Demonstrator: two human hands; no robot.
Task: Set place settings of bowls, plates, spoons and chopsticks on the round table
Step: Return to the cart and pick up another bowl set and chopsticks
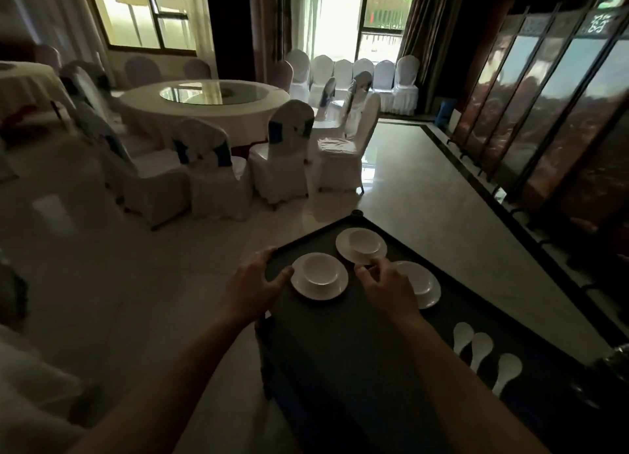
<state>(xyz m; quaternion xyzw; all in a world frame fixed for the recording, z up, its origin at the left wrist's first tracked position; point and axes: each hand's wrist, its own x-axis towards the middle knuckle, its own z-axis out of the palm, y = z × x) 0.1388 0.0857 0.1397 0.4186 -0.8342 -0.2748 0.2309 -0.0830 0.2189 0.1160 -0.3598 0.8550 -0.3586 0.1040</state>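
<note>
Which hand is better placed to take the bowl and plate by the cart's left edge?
Left. The left hand grips the cart rim beside that plate; the right hand is over the right-side plate, farther off.

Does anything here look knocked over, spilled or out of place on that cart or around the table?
Nothing spilled or broken. On the cart, three bowls sit upright on their plates and the spoons lie in a row. Only the chairs by the round table look untidy, standing at mixed angles.
</note>
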